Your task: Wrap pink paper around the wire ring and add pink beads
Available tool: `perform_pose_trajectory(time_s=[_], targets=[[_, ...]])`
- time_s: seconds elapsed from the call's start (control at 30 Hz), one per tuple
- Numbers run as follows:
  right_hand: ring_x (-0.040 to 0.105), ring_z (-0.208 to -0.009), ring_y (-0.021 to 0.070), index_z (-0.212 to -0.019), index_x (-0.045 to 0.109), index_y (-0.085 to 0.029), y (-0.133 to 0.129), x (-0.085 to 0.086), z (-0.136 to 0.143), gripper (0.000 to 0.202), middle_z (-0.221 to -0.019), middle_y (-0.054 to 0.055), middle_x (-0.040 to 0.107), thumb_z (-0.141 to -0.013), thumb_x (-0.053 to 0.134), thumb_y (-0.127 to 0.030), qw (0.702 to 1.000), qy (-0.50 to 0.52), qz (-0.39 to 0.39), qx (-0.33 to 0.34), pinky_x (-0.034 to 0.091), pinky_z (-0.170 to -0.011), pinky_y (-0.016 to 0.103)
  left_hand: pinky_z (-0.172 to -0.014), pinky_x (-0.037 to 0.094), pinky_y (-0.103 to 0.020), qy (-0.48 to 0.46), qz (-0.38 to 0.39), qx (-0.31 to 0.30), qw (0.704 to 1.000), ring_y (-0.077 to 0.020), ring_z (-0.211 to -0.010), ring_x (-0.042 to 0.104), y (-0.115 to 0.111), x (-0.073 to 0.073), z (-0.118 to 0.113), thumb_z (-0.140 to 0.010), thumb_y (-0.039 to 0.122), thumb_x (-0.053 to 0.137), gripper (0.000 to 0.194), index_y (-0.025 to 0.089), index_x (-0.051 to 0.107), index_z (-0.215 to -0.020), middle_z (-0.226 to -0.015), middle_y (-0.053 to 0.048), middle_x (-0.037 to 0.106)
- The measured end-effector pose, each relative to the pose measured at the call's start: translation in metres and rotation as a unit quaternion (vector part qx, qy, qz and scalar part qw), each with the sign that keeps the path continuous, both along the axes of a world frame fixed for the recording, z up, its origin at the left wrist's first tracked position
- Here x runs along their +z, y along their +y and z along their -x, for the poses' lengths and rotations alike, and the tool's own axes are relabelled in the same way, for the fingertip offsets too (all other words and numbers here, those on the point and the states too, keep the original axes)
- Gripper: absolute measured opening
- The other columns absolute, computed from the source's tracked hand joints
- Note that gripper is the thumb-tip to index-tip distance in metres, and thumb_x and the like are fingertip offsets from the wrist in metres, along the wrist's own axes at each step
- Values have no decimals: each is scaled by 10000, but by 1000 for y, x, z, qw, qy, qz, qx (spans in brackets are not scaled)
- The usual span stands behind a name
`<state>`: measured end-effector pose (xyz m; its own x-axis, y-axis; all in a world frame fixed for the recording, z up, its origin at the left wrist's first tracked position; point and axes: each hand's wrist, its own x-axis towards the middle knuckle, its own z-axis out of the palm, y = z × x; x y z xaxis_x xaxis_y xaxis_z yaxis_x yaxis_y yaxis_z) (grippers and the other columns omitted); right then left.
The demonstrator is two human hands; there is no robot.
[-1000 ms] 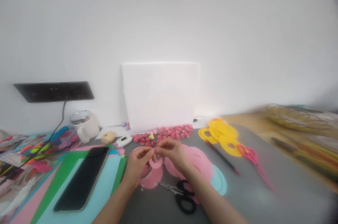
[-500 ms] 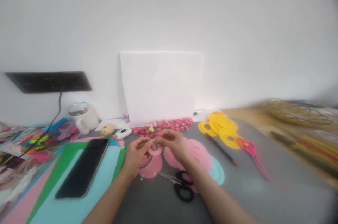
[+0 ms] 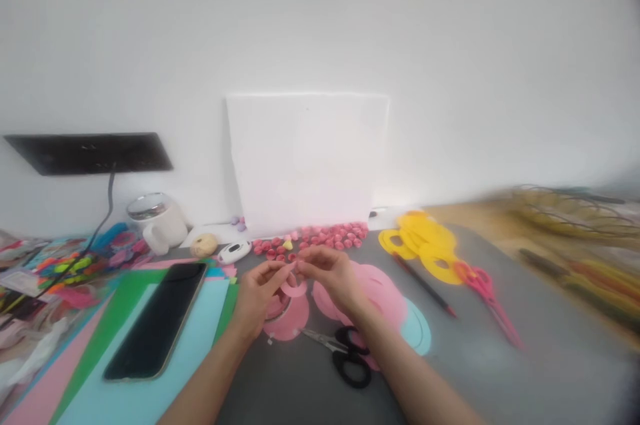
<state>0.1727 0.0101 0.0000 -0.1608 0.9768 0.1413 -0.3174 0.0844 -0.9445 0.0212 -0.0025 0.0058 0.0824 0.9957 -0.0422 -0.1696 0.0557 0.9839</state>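
Note:
My left hand pinches a curled pink paper strip near the middle of the grey mat. My right hand meets it from the right, its fingertips closed at the strip's upper end. Below the strip lies a pink paper disc. More pink discs are partly under my right wrist, with light blue ones beside them. Black-handled scissors rest on the mat below my hands. Small rolled pink pieces are spread behind my fingers.
A phone lies on coloured sheets at the left, with a mug behind. Yellow paper rings, a pencil and pink scissors are at the right. A white board leans on the wall.
The view has shifted slightly, so things at the right appear a little farther right. Both hands keep nearly the same pose at the pink strip.

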Motion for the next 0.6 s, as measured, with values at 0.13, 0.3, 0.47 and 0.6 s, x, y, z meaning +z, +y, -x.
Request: perform_pose_trajectory(time_s=[0.13,0.3,0.47,0.6], targets=[[611,-602,146,-750,634,-156,-2,0,1,182,-629,14,652,-650,737,-268,1000,14,-3,22,489,-616,284,-434,391,-188,5,-2,-16,1000,-101,-514,495,-1,1,-2,-686,331,689,222,115,638,-685,-593,-29,597],[601,-627,133,-825,674,-159,-3,7,1,151,-660,16,658,-715,682,-262,999,-12,-19,34,473,-624,266,-422,380,-180,6,-3,-9,1000,-82,-479,479,-1,2,-2,-699,341,678,230,120,622,-672,-602,-16,597],[599,-630,126,-801,677,-152,-3,6,1,119,-678,21,660,-723,670,-241,999,-17,-16,31,475,-626,260,-447,402,-190,13,-7,-10,1000,-96,-503,496,0,-2,-1,-715,343,666,225,126,616,-684,-596,-21,607],[608,-595,141,-756,629,-149,-4,5,1,151,-626,15,651,-676,718,-241,999,14,-1,37,481,-610,281,-443,402,-196,24,0,-10,1000,-100,-494,496,0,-3,1,-694,344,683,230,122,627,-709,-598,-36,619]])
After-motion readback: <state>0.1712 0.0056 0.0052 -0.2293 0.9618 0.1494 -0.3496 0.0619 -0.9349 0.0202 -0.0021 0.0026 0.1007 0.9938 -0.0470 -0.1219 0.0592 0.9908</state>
